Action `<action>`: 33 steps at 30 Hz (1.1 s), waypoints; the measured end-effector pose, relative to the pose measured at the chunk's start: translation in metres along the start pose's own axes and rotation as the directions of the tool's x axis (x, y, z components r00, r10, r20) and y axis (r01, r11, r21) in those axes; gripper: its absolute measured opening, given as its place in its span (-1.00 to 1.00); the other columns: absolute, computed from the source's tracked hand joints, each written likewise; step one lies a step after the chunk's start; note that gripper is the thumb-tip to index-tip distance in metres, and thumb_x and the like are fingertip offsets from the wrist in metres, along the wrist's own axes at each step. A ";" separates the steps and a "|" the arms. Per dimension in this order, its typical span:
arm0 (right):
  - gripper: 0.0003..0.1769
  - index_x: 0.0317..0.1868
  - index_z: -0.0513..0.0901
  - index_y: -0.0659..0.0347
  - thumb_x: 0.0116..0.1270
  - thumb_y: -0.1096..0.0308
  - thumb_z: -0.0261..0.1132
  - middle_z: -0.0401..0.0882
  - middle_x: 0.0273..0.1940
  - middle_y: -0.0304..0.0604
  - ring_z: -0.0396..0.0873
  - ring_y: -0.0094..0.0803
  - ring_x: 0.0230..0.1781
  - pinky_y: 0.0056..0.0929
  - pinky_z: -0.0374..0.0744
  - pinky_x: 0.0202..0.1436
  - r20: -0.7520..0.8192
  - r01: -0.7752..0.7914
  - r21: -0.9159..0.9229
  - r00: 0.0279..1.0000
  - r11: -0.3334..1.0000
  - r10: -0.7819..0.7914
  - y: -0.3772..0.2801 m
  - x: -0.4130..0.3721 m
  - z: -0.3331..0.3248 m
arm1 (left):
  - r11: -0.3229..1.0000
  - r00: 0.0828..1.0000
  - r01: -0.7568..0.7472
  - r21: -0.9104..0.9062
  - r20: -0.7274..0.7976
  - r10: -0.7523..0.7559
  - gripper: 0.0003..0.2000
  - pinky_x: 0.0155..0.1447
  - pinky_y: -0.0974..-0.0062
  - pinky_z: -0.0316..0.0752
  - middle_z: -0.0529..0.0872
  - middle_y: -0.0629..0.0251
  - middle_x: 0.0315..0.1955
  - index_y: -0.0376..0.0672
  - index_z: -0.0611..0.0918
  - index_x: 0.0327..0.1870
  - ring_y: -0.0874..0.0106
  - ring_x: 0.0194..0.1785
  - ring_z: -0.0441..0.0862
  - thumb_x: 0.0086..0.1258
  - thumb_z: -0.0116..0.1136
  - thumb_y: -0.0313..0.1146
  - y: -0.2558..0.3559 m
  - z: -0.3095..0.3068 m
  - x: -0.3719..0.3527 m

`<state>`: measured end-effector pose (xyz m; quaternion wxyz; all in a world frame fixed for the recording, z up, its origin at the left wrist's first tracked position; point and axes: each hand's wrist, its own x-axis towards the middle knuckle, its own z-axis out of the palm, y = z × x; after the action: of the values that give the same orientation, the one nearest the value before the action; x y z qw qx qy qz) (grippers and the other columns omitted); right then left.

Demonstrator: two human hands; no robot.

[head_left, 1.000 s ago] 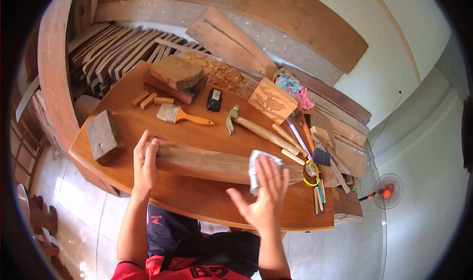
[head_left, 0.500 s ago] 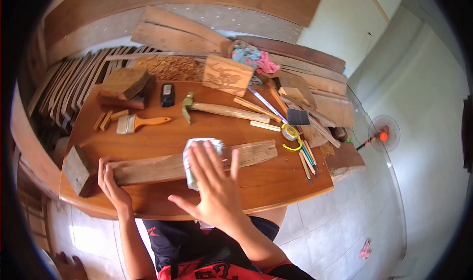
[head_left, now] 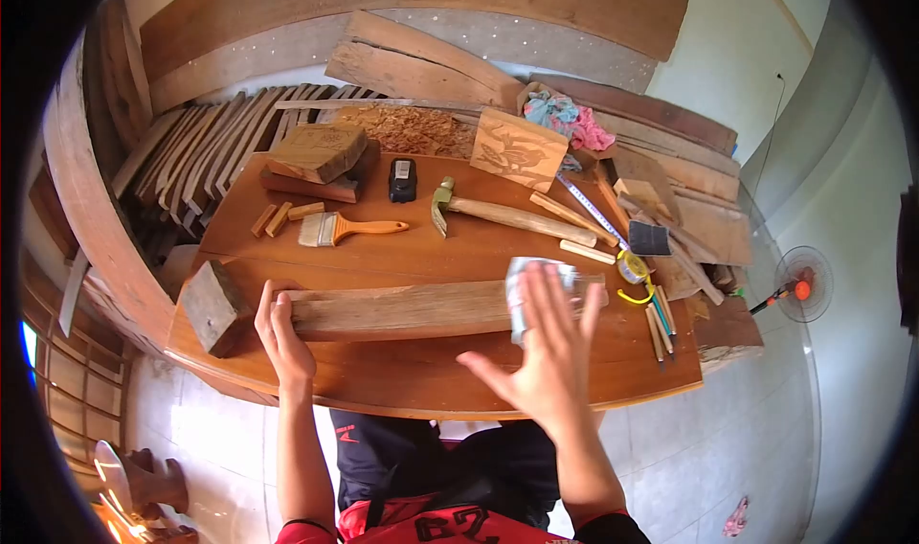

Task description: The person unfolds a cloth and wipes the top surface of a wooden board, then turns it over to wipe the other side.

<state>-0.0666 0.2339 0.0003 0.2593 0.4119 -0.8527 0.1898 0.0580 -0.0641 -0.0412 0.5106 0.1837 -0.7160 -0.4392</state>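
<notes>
A long wooden plank (head_left: 412,311) lies across the front of the table. My left hand (head_left: 285,338) is closed around its left end, fingertips on the upper edge. My right hand (head_left: 550,362) lies flat near the plank's right end, fingers stretched and thumb spread wide. Beneath those fingers is a folded whitish-grey sheet (head_left: 518,300), pressed on the wood and partly hidden by the hand. A squared wooden block (head_left: 215,306) stands just left of my left hand.
Behind the plank lie a paintbrush (head_left: 349,228), a claw hammer (head_left: 517,220) and a small black device (head_left: 403,180). A carved panel (head_left: 518,149) leans at the back. To the right are a tape measure (head_left: 633,268), pencils (head_left: 661,324) and dark sandpaper (head_left: 649,238).
My right hand has slid the folded sheet rightward along the plank, from about its middle to near its right end. My left hand stays at the left end. The camera view has shifted.
</notes>
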 end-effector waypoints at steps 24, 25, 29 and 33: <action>0.33 0.74 0.35 0.17 0.23 -0.61 0.47 0.33 0.74 -0.05 0.18 -0.05 0.81 0.57 -0.39 0.78 -0.004 -0.088 0.090 0.996 0.992 0.089 -0.039 -0.008 0.019 | 1.000 1.000 0.011 -0.028 0.004 -0.011 -0.70 0.01 0.47 0.37 0.65 0.24 -0.30 -0.36 0.62 -0.14 0.48 -0.15 0.48 0.66 -0.09 -0.30 0.001 -0.002 0.000; 0.31 0.75 0.34 0.15 0.25 -0.62 0.45 0.32 0.75 -0.07 0.17 -0.09 0.82 0.59 -0.41 0.78 0.011 -0.083 0.038 0.997 0.996 0.082 -0.026 -0.010 0.015 | 0.998 1.000 0.028 -0.051 0.005 -0.028 -0.70 0.01 0.47 0.38 0.65 0.24 -0.30 -0.36 0.62 -0.14 0.49 -0.16 0.48 0.65 -0.08 -0.30 0.002 -0.001 -0.002; 0.24 0.72 0.41 0.08 0.25 -0.55 0.49 0.36 0.73 -0.11 0.22 -0.10 0.80 0.48 -0.38 0.81 -0.074 -0.248 -0.103 0.968 0.963 0.241 0.033 -0.017 -0.002 | 0.998 0.999 0.042 -0.042 0.032 -0.041 -0.69 -0.02 0.44 0.40 0.66 0.19 -0.32 -0.36 0.63 -0.12 0.44 -0.17 0.54 0.65 -0.09 -0.28 0.008 -0.002 0.000; 0.25 0.74 0.39 0.10 0.24 -0.51 0.54 0.34 0.75 -0.11 0.17 -0.08 0.82 0.47 -0.37 0.81 -0.104 -0.284 -0.109 0.956 0.952 0.274 0.038 -0.020 0.001 | 0.997 0.999 0.034 -0.065 0.009 -0.033 -0.70 -0.03 0.45 0.39 0.64 0.19 -0.33 -0.37 0.62 -0.13 0.45 -0.18 0.52 0.64 -0.07 -0.28 0.005 0.001 -0.002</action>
<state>-0.0867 0.2673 -0.0166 0.2917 0.2619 -0.9002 0.1895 0.0591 -0.0598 -0.0378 0.5059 0.1772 -0.7002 -0.4715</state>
